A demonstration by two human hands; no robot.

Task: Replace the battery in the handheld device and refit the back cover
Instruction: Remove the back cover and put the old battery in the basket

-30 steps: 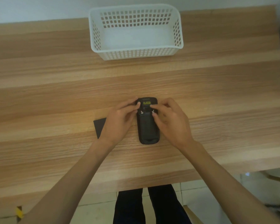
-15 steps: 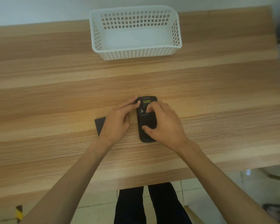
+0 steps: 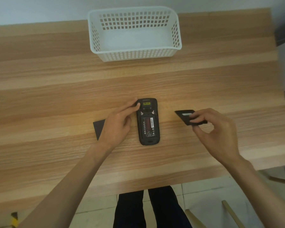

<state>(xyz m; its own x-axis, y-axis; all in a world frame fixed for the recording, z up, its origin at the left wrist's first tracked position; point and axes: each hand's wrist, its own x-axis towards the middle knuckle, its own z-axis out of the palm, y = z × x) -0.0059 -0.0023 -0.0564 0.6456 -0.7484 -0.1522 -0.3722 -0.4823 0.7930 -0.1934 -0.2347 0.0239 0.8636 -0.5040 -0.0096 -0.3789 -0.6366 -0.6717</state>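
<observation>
While the handheld device (image 3: 148, 122) lies face down at the centre of the counter (image 3: 56, 99), its battery (image 3: 149, 127) is exposed in the open bay, label up. The device is judged rigid and fairly dense, unlikely to slide on the wood grain if pinned at one end. It is steadied at its far left corner by the left hand (image 3: 118, 125), whose fingertips are pressed together on that edge. At about three o'clock from the device, the back cover (image 3: 189, 116) is pinched between thumb and fingers of the right hand (image 3: 215, 129) and held tilted just off the counter. The cover is judged thin, light and slightly flexible, best taken by its long edges so the clips are not bent. At nine o'clock, a dark flat piece (image 3: 98, 129), probably the spare battery, is partly hidden under the left hand. Farther off, at twelve o'clock, a white basket (image 3: 178, 38) stands well apart.

Compared with half a second earlier, the cover is now lifted off and carried to the right, and the battery is uncovered.
</observation>
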